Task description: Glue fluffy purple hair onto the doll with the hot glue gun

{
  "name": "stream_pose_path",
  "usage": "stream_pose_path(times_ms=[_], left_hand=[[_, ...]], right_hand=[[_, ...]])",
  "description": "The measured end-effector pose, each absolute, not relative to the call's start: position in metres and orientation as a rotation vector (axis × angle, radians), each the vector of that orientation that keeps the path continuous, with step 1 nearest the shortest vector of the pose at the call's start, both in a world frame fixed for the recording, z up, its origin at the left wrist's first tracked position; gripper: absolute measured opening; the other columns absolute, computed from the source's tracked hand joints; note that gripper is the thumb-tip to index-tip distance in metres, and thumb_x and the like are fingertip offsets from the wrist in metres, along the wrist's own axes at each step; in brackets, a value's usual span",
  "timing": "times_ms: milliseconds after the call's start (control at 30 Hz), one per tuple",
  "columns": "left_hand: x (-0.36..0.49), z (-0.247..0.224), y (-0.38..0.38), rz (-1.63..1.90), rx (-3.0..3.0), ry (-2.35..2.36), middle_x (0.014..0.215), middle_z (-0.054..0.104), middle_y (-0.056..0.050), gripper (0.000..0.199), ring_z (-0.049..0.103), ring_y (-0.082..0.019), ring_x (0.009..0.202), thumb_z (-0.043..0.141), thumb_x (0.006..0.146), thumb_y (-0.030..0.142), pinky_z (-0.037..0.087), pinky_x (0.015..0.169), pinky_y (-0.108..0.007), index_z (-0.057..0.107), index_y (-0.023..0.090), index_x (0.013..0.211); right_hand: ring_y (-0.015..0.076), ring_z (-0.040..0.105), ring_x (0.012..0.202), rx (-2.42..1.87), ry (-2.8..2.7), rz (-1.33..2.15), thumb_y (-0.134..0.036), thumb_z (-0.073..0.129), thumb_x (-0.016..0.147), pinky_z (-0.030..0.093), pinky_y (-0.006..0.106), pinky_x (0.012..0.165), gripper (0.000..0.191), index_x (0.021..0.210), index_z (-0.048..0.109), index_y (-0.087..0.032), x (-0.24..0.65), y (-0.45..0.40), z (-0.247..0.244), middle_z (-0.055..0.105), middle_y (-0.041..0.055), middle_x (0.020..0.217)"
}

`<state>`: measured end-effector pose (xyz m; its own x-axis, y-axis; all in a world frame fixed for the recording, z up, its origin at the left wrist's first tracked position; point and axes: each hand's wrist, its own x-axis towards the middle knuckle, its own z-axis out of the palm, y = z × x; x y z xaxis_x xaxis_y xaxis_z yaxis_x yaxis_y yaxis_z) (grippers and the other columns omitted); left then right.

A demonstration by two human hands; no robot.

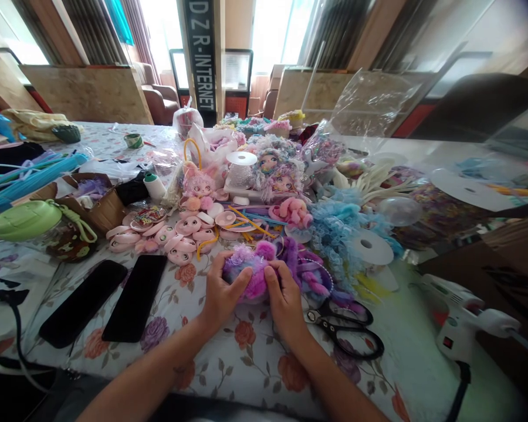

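Head: right hand [286, 298] (scissors [327, 326] alongside).

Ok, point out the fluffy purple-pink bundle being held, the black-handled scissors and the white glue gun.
Fluffy purple-pink bundle [258, 278], head view: fluff near its middle.
Black-handled scissors [328, 327], head view: handle near the pivot.
White glue gun [460, 326], head view: middle of its body.

The purple bundle [259, 282] looks fluffy, the 2 phones [135, 299] smooth, the scissor handles [334, 334] plastic, the clear bag [369, 102] glossy.
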<state>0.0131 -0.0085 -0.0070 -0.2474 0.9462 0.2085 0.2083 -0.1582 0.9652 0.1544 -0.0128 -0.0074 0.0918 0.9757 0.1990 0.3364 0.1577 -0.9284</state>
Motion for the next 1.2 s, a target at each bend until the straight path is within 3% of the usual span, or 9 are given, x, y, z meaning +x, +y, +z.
stream_pose_path(times_ms=[133, 300, 400, 467, 533, 867, 1067, 1133, 1200], left_hand=[[0.012, -0.003, -0.004, 1.388, 1.283, 1.419, 0.092, 0.064, -0.004, 0.036, 0.059, -0.021, 0.087, 0.066, 0.082, 0.046, 0.047, 0.082, -0.032, 0.061, 0.017, 0.103], [0.009, -0.006, -0.004, 1.308, 1.188, 1.203, 0.106, 0.067, -0.008, 0.047, 0.062, -0.024, 0.101, 0.056, 0.088, 0.056, 0.048, 0.093, -0.035, 0.057, 0.018, 0.115], [0.007, -0.009, -0.006, 1.207, 1.154, 1.121, 0.126, 0.063, -0.010, 0.071, 0.058, -0.030, 0.118, 0.074, 0.072, 0.056, 0.045, 0.102, -0.039, 0.051, 0.020, 0.130], [0.007, -0.009, -0.007, 1.150, 1.163, 1.203, 0.131, 0.060, -0.012, 0.088, 0.055, -0.033, 0.124, 0.087, 0.058, 0.048, 0.042, 0.107, -0.042, 0.049, 0.020, 0.132], [0.008, -0.006, -0.007, 1.116, 1.162, 1.267, 0.131, 0.060, -0.013, 0.093, 0.053, -0.035, 0.126, 0.091, 0.052, 0.042, 0.040, 0.110, -0.045, 0.048, 0.019, 0.132], [0.010, 0.004, -0.005, 1.115, 1.092, 1.102, 0.106, 0.067, -0.006, 0.067, 0.063, -0.025, 0.098, 0.087, 0.059, 0.029, 0.050, 0.089, -0.035, 0.056, 0.016, 0.117], [0.009, 0.001, -0.004, 1.112, 1.078, 1.101, 0.106, 0.067, -0.006, 0.068, 0.062, -0.025, 0.100, 0.086, 0.057, 0.024, 0.050, 0.089, -0.033, 0.056, 0.016, 0.118], [0.009, -0.001, -0.005, 1.108, 1.035, 1.106, 0.109, 0.066, -0.007, 0.073, 0.062, -0.026, 0.102, 0.086, 0.057, 0.024, 0.050, 0.090, -0.034, 0.055, 0.017, 0.122], [0.009, -0.003, -0.005, 1.118, 0.998, 1.070, 0.113, 0.066, -0.007, 0.075, 0.062, -0.027, 0.104, 0.086, 0.059, 0.026, 0.050, 0.091, -0.034, 0.053, 0.018, 0.125]], right_hand=[[0.0223, 0.063, 0.084, -1.350, -1.406, 0.839, -0.058, 0.041, 0.095, 0.049, 0.034, 0.077, 0.044, 0.100, 0.063, -0.021, 0.158, -0.012, -0.008, 0.069, 0.0037, 0.090], [0.0300, 0.062, 0.106, -1.337, -1.395, 0.879, -0.064, 0.058, 0.083, 0.047, 0.043, 0.096, 0.057, 0.117, 0.060, -0.018, 0.161, -0.011, -0.008, 0.068, 0.0115, 0.115], [0.0314, 0.061, 0.106, -1.390, -1.364, 0.882, -0.062, 0.064, 0.078, 0.045, 0.046, 0.098, 0.061, 0.119, 0.059, -0.017, 0.161, -0.010, -0.007, 0.067, 0.0128, 0.116], [0.0310, 0.061, 0.104, -1.407, -1.343, 0.888, -0.061, 0.064, 0.078, 0.045, 0.046, 0.097, 0.059, 0.117, 0.060, -0.017, 0.161, -0.011, -0.007, 0.067, 0.0121, 0.114], [0.0299, 0.062, 0.100, -1.401, -1.329, 0.900, -0.059, 0.064, 0.078, 0.046, 0.044, 0.095, 0.054, 0.112, 0.062, -0.017, 0.162, -0.011, -0.006, 0.069, 0.0105, 0.110], [0.0201, 0.058, 0.078, -1.344, -1.193, 0.975, -0.056, 0.066, 0.080, 0.046, 0.029, 0.073, 0.039, 0.094, 0.065, -0.019, 0.162, -0.010, -0.005, 0.066, 0.0008, 0.083], [0.0179, 0.055, 0.073, -1.323, -1.177, 0.987, -0.058, 0.055, 0.088, 0.045, 0.028, 0.069, 0.040, 0.085, 0.064, -0.020, 0.163, -0.007, -0.006, 0.061, -0.0002, 0.076], [0.0195, 0.058, 0.076, -1.302, -1.181, 1.013, -0.063, 0.048, 0.090, 0.047, 0.029, 0.071, 0.046, 0.087, 0.065, -0.020, 0.165, -0.008, -0.005, 0.065, 0.0015, 0.079], [0.0229, 0.062, 0.087, -1.278, -1.207, 1.046, -0.066, 0.054, 0.085, 0.049, 0.032, 0.079, 0.050, 0.100, 0.065, -0.020, 0.166, -0.009, -0.003, 0.070, 0.0041, 0.093]])
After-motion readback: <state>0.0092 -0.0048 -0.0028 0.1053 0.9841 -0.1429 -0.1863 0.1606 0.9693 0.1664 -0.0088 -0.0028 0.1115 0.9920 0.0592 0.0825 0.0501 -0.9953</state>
